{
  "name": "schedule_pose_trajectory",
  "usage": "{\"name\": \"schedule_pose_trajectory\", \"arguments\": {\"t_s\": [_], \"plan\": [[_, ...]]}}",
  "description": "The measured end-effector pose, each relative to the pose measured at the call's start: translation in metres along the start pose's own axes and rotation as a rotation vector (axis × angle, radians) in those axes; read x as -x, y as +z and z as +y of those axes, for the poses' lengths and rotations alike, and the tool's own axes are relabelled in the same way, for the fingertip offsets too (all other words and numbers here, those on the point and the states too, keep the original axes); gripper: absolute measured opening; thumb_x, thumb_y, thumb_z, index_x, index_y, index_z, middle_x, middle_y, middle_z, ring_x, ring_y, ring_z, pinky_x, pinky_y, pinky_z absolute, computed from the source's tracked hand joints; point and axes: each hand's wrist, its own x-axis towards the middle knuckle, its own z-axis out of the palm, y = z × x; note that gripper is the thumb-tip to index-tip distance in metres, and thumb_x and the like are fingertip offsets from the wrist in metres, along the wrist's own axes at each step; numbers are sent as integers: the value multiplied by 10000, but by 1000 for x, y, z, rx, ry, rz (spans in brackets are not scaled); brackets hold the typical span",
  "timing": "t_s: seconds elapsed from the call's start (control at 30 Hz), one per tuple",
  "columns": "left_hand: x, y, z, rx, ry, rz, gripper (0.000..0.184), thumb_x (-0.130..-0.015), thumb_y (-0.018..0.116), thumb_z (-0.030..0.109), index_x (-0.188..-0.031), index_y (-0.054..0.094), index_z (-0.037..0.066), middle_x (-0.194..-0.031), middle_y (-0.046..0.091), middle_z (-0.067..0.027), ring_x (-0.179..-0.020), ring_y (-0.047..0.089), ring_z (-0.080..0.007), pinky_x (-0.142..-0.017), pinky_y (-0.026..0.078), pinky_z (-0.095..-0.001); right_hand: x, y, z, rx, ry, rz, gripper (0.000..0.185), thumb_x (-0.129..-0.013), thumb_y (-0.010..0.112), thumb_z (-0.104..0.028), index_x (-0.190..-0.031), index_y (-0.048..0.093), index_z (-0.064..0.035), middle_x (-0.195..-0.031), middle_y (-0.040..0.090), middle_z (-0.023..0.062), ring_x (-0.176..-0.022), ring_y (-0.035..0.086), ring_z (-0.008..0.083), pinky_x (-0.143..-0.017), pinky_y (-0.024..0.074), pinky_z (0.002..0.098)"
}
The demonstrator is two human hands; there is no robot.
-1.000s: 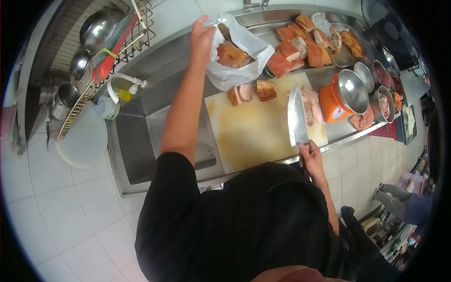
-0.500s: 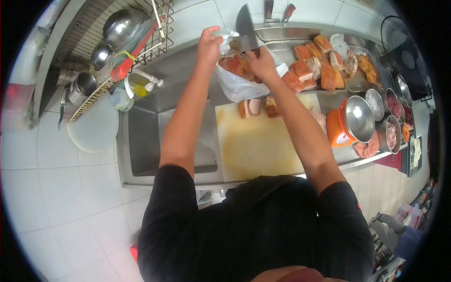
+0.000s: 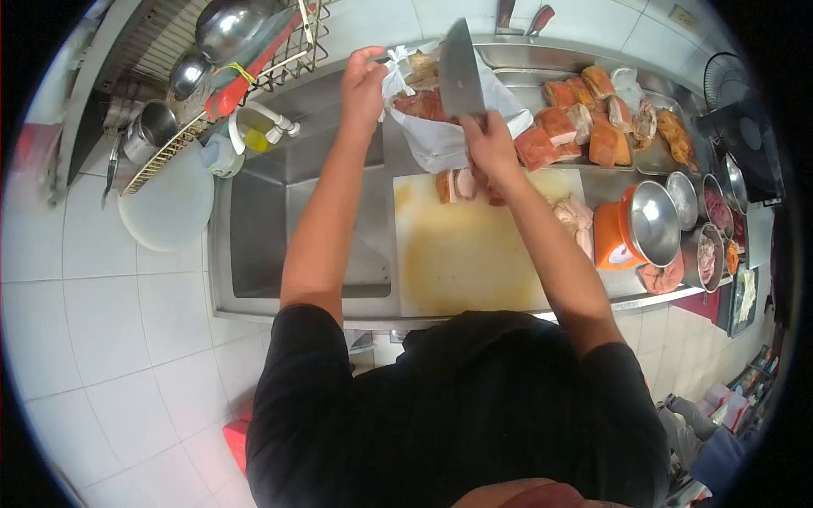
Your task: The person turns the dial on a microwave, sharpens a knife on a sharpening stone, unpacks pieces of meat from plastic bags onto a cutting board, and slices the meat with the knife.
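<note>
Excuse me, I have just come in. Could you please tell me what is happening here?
A person in black stands at a steel counter, handling meat. The right hand holds a broad-bladed knife beside an open white plastic bag with meat inside. The left hand is at the bag's edge; its grip is unclear. Some pieces of meat lie at the far edge of the cutting board.

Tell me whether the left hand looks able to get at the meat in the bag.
Likely yes: the left hand is at the edge of the bag, and meat shows uncovered on that side. The cleaver in the right hand blocks only the other side.
</note>
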Motion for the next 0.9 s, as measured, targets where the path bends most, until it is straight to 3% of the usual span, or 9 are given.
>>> {"name": "schedule_pose_trajectory", "arguments": {"t_s": [0.07,0.27,0.3,0.37,0.47,0.57,0.67,0.8,0.9], "plan": [[1,-1,-2,14,4,-14,310,-904,550,1,-1205,597,55,-741,542,27,-660,457,-55,-590,366,-249,-49,26,-8,-9,-171,51,353,-997,616,-291,-1041,523,47,-694,580,78,-476,558,168,-437,443,330],[16,-25,11,-22,77,13,296,-926,531,24,-1210,608,55,-808,556,45,-704,476,-40,-632,384,-216,32,79,89,471,-405,-372,374,-974,602,-317,-1082,545,37,-886,670,219,-702,661,369,-728,523,505],[21,-34,12,-67,92,5,295,-928,530,24,-1211,611,55,-813,558,47,-714,478,-38,-638,386,-215,68,70,106,496,-380,-536,321,-985,608,-291,-1089,539,4,-817,643,164,-632,636,308,-638,521,453],[38,-52,15,-161,105,4,294,-933,529,25,-1212,618,55,-823,563,50,-733,482,-33,-649,390,-214,137,34,29,305,331,-774,278,-999,609,-261,-1069,520,-7,-743,588,103,-565,582,213,-547,486,382],[73,-78,-5,-203,103,-6,264,-929,517,28,-1172,619,50,-802,549,32,-734,497,-74,-667,422,-253,155,15,39,374,380,-606,242,-965,642,-163,-1056,535,34,-747,546,134,-760,625,248,-695,516,405],[87,-84,-19,-16,49,43,281,-952,509,7,-1210,611,51,-893,585,19,-791,518,-62,-706,428,-232,120,3,75,315,-197,-349,271,-1002,616,-266,-1039,510,-19,-705,551,71,-535,519,153,-509,434,331],[89,-79,-17,12,56,70,292,-962,503,-8,-1229,605,51,-916,595,16,-813,531,-60,-721,435,-226,32,22,46,467,-475,-11,331,-986,635,-294,-1071,565,19,-743,614,120,-586,579,194,-563,481,345],[86,-66,-4,-12,140,71,255,-974,474,7,-1180,616,54,-832,514,28,-744,455,-67,-674,405,-232,-64,70,27,477,-480,-31,368,-986,628,-291,-1107,566,51,-768,638,155,-617,625,227,-583,511,389],[91,-78,28,-110,226,155,253,-964,484,-7,-1158,631,60,-831,506,37,-746,450,-61,-670,405,-235,2,79,29,455,-133,-531,353,-989,621,-291,-1093,563,41,-760,630,147,-564,615,216,-507,488,392]]}}
